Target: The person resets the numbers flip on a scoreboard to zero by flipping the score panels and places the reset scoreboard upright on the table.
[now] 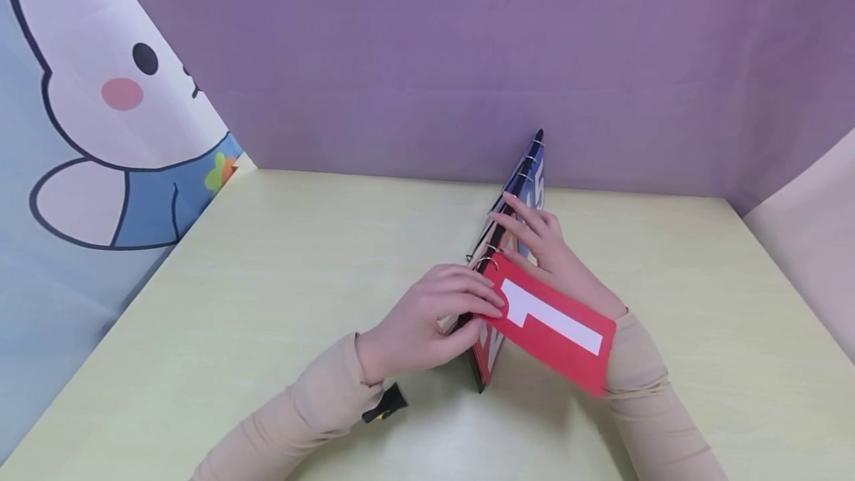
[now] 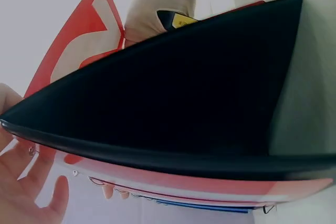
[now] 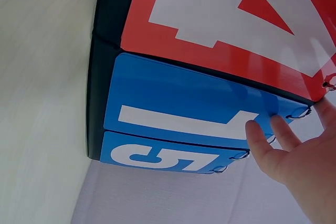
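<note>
Under left fingers (image 1: 477, 304), thin rectangular card (image 1: 551, 326), smooth triangular stand (image 2: 173, 98)

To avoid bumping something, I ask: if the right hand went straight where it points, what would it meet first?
The blue card showing 1, it seems; depth leaves unclear whether the right hand touches it.

A plain purple backdrop (image 1: 401, 58) rises behind a pale yellow wood-grained tabletop (image 1: 267, 280), flanked by a light-blue cartoon-printed sheet (image 1: 87, 125) and a whitish panel (image 1: 811, 236).
</note>
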Tool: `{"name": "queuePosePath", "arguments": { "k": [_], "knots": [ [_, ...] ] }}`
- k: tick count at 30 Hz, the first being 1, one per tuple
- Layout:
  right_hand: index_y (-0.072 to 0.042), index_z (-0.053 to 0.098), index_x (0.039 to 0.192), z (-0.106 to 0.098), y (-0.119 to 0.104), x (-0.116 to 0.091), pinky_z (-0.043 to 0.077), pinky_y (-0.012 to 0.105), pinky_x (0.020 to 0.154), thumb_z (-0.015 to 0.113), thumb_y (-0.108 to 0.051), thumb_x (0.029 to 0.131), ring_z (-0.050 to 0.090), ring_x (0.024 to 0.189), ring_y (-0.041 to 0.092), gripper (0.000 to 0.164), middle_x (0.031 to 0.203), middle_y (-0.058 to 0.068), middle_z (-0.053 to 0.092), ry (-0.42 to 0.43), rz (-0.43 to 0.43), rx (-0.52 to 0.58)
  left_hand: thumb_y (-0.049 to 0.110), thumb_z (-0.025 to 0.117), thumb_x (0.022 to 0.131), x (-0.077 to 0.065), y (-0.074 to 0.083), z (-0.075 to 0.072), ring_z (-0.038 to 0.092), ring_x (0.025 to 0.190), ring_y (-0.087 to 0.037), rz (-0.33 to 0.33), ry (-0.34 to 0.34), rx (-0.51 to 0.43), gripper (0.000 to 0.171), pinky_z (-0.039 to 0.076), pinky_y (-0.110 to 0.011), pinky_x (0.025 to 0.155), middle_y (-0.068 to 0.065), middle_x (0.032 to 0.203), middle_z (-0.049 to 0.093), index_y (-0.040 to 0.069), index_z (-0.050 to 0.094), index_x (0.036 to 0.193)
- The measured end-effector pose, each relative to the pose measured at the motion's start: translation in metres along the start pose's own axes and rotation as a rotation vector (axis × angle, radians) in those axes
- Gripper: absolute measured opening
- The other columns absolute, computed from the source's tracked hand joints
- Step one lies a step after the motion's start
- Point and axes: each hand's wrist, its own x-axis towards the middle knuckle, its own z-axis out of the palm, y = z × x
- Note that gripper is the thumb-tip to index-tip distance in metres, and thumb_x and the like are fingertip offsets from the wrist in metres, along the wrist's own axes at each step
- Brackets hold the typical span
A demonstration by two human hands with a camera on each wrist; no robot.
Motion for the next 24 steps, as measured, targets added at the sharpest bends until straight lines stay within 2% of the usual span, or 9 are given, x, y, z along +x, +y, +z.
{"name": "queuePosePath", "arguments": {
  "k": [4,8,11,14,15,18,20,24],
  "knots": [
    [-0.002,0.040,0.136,0.000,-0.002,0.000,0.022,0.063,0.098,0.037,-0.047,0.098,0.027,0.128,0.046,0.059,0.149,0.025,0.022,-0.002,-0.001,-0.001,0.005,0.066,0.077,0.000,-0.003,0.001,0.060,0.104,-0.014,0.071,-0.021,0.081,0.016,0.042,-0.033,0.101,-0.002,0.102,0.069,0.008,0.072,0.092],
    [-0.005,0.039,0.139,-0.004,-0.008,0.000,0.022,0.063,0.100,0.051,-0.028,0.096,0.022,0.131,0.044,0.050,0.152,0.021,0.019,-0.038,0.064,0.023,0.010,0.069,0.072,0.000,-0.006,0.002,0.058,0.102,-0.014,0.173,-0.059,0.178,0.016,0.042,-0.033,0.100,-0.001,0.099,0.067,0.010,0.071,0.088],
    [-0.008,0.039,0.142,-0.006,-0.010,-0.001,0.023,0.063,0.101,0.055,-0.017,0.094,0.018,0.134,0.042,0.052,0.155,0.016,0.017,-0.064,0.117,0.033,0.012,0.070,0.069,0.000,-0.008,0.002,0.057,0.101,-0.015,0.233,-0.070,0.216,0.014,0.042,-0.034,0.099,0.000,0.094,0.066,0.011,0.069,0.083],
    [-0.007,0.040,0.141,-0.005,-0.010,-0.002,0.019,0.061,0.104,0.054,-0.009,0.094,0.016,0.135,0.042,0.049,0.155,0.016,0.017,-0.057,0.105,0.036,0.012,0.066,0.072,0.000,-0.010,0.004,0.057,0.100,-0.017,0.279,-0.047,0.213,0.004,0.042,-0.036,0.099,0.001,0.088,0.066,0.011,0.065,0.076],
    [-0.007,0.040,0.141,-0.005,-0.010,-0.002,0.019,0.061,0.104,0.052,-0.008,0.095,0.016,0.134,0.043,0.048,0.155,0.016,0.017,-0.057,0.101,0.038,0.011,0.064,0.073,0.001,-0.010,0.004,0.057,0.100,-0.018,0.289,-0.039,0.212,0.001,0.041,-0.037,0.099,0.001,0.087,0.066,0.012,0.063,0.074],
    [-0.006,0.039,0.141,-0.005,-0.011,-0.002,0.017,0.062,0.104,0.049,-0.002,0.096,0.014,0.134,0.044,0.047,0.156,0.017,0.016,-0.061,0.102,0.048,0.010,0.062,0.075,0.001,-0.011,0.006,0.058,0.100,-0.019,0.302,-0.017,0.204,0.007,0.041,-0.038,0.100,0.002,0.084,0.066,0.012,0.059,0.069],
    [-0.009,0.037,0.143,-0.006,-0.012,-0.002,0.018,0.064,0.103,0.048,-0.003,0.096,0.013,0.134,0.045,0.048,0.157,0.014,0.014,-0.080,0.133,0.055,0.009,0.061,0.076,0.001,-0.010,0.007,0.058,0.100,-0.019,0.295,-0.010,0.200,0.010,0.040,-0.038,0.100,0.002,0.083,0.067,0.013,0.057,0.068],
    [-0.009,0.036,0.144,-0.006,-0.013,-0.003,0.019,0.065,0.103,0.049,-0.004,0.096,0.012,0.134,0.045,0.049,0.158,0.012,0.012,-0.097,0.165,0.050,0.008,0.059,0.081,0.001,-0.010,0.009,0.058,0.101,-0.019,0.281,-0.005,0.195,0.012,0.040,-0.038,0.100,0.002,0.083,0.067,0.012,0.063,0.071]
  ]
}}
